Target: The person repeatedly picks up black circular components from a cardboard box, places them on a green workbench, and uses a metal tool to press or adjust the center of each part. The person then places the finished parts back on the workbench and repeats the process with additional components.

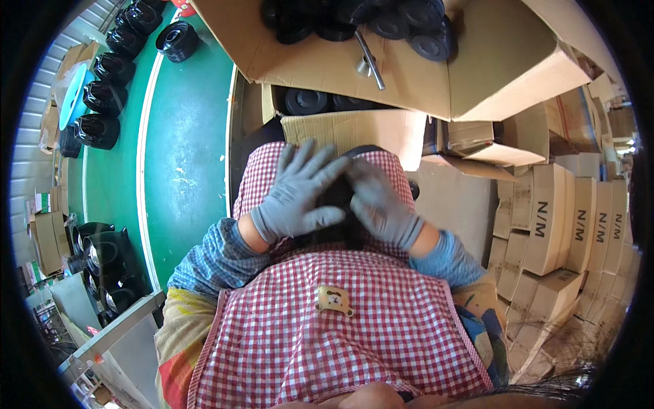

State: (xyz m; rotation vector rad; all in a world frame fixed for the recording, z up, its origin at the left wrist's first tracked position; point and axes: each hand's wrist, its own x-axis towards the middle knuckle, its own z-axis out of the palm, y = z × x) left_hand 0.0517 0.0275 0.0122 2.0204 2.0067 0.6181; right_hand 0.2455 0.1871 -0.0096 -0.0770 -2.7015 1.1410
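Observation:
Both of my hands wear grey gloves and are over my lap, close together. My left hand [300,192] has its fingers spread, with the fingertips reaching toward the right hand. Smeared by motion, my right hand [383,206] has its fingers bent inward; whether they grip anything cannot be made out. Between and under the hands lies a dark black area [334,235]; whether it is a part or clothing is unclear. A red-and-white checked apron [340,341] covers my lap.
Ahead stands an open cardboard box [313,71] with several black round parts [429,46] and a metal rod tool [370,60]. On the left runs a green conveyor belt [184,150] with black housings [97,131]. Stacked cartons [548,218] stand at the right.

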